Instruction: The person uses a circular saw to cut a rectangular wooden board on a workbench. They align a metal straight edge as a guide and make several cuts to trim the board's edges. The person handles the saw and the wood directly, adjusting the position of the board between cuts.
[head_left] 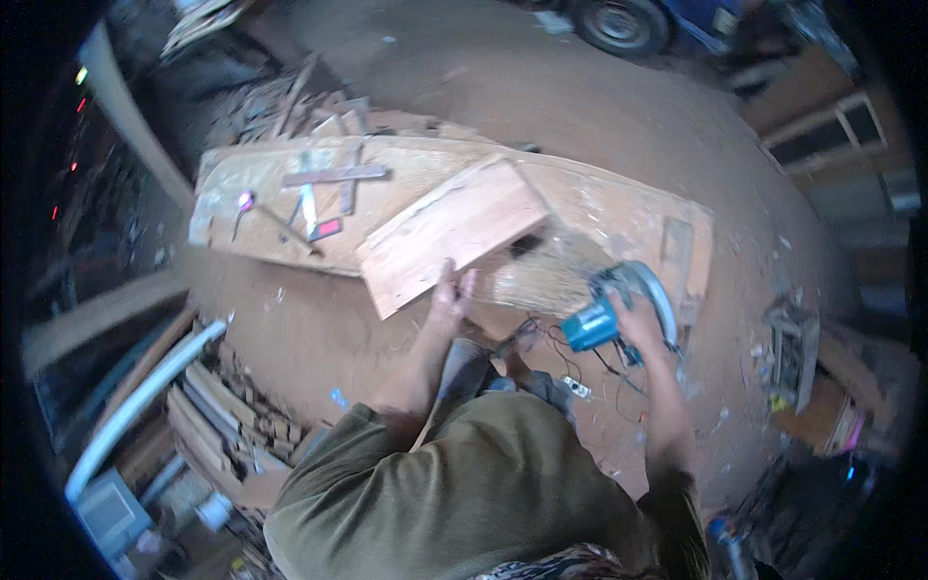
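My left hand (451, 298) grips the near edge of a pale wooden board (459, 227), which lies slanted across a long wooden workbench (619, 205). Its fingertips show on top of the board. My right hand (633, 317) is closed on a teal circular saw (592, 324) at the right part of the bench's near edge. The saw's curved guard (657, 290) faces right, apart from the board. A dark power cord (570, 362) hangs in loops below the saw.
On the bench's left lie crossed wood strips (335, 175), a try square with a red part (327, 228), a long-handled tool (285, 232) and a small purple round thing (245, 200). Scrap wood (227, 416) is piled at lower left. A vehicle wheel (622, 24) stands at the back.
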{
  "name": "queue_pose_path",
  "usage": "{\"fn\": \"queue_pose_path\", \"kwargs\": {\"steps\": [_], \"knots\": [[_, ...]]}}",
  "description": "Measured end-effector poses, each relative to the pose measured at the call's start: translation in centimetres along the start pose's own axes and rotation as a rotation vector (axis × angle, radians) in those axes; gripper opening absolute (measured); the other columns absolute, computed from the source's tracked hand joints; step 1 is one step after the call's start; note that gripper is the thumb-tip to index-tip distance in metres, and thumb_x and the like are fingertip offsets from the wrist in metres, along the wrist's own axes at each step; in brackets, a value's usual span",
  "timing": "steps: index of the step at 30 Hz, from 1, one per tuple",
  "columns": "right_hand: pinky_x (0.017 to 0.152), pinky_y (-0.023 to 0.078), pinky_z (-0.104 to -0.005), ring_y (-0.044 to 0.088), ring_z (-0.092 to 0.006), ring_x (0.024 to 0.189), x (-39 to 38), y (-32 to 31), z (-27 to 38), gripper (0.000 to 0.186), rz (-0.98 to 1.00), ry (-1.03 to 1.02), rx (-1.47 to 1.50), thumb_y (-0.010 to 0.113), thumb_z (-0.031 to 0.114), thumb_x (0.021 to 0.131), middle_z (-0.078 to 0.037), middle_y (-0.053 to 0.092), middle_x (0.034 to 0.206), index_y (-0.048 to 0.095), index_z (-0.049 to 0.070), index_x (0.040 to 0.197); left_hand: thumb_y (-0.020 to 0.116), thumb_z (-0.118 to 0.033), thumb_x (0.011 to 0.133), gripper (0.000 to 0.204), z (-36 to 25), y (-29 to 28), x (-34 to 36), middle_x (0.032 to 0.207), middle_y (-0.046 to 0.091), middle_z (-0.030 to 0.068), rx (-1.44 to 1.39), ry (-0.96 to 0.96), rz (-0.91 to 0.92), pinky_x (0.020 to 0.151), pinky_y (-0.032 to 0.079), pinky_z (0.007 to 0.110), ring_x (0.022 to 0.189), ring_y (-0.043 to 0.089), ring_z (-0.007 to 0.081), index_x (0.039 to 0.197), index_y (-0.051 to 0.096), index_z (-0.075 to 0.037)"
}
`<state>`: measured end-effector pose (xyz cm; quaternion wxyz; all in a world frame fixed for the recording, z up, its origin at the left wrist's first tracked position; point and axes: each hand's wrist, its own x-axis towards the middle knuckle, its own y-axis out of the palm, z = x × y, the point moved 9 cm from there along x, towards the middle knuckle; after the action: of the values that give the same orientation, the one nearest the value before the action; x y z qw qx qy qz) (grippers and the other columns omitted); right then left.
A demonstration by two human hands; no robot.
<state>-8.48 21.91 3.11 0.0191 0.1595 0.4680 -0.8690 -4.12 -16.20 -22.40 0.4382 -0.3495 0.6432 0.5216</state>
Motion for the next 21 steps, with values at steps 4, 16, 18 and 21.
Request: {"fn": "queue_pose_path", "kwargs": {"steps": [4, 16, 18, 21], "knots": [[0.044, 0.043, -0.0359, 0.057, -0.0196, 0.046, 0.0, 1.6, -0.5, 0.059, 0.168, 0.157, 0.172, 0.06, 0.057, 0.099, -0.008, 0.059, 0.061, 0.068, -0.001, 0.094, 0.063, -0.027, 0.105, 0.038, 3.0, 3.1, -2.5, 0.109, 0.072, 0.016, 0.689, -0.26, 0.574, 0.083, 0.063, 0.038, 0.097, 0.071, 0.026, 0.127, 0.057, 0.004], [0.054, 0.043, -0.0274, 0.052, -0.0091, 0.056, -2.4, 2.7, -0.3, 0.046, 0.119, 0.348, 0.288, 0.057, 0.04, 0.105, 0.0, 0.061, 0.069, 0.068, 0.001, 0.128, 0.074, -0.053, 0.085, 0.075, -35.3, 13.5, 5.5, 0.136, 0.056, 0.0208, 1.77, 1.187, -0.901, 0.102, 0.046, 0.055, 0.124, 0.054, 0.0412, 0.134, 0.054, -0.001], [0.053, 0.042, -0.0268, 0.05, -0.0084, 0.056, -2.8, 2.6, 2.0, 0.046, 0.094, 0.378, 0.359, 0.058, 0.039, 0.105, 0.0, 0.059, 0.069, 0.066, 0.002, 0.131, 0.074, -0.055, 0.084, 0.071, -39.3, 14.0, 6.8, 0.131, 0.059, 0.0207, 1.801, 1.166, -0.837, 0.101, 0.046, 0.055, 0.125, 0.055, 0.0391, 0.124, 0.059, 0.002], [0.05, 0.041, -0.0262, 0.049, -0.0077, 0.055, -3.0, 3.4, 1.2, 0.045, 0.036, 0.32, 0.393, 0.058, 0.037, 0.106, 0.001, 0.056, 0.07, 0.064, 0.003, 0.135, 0.073, -0.052, 0.085, 0.062, -38.1, 16.9, 7.4, 0.113, 0.067, 0.0216, 2.114, 1.462, -0.673, 0.095, 0.051, 0.053, 0.113, 0.063, 0.0382, 0.112, 0.063, 0.003]]}}
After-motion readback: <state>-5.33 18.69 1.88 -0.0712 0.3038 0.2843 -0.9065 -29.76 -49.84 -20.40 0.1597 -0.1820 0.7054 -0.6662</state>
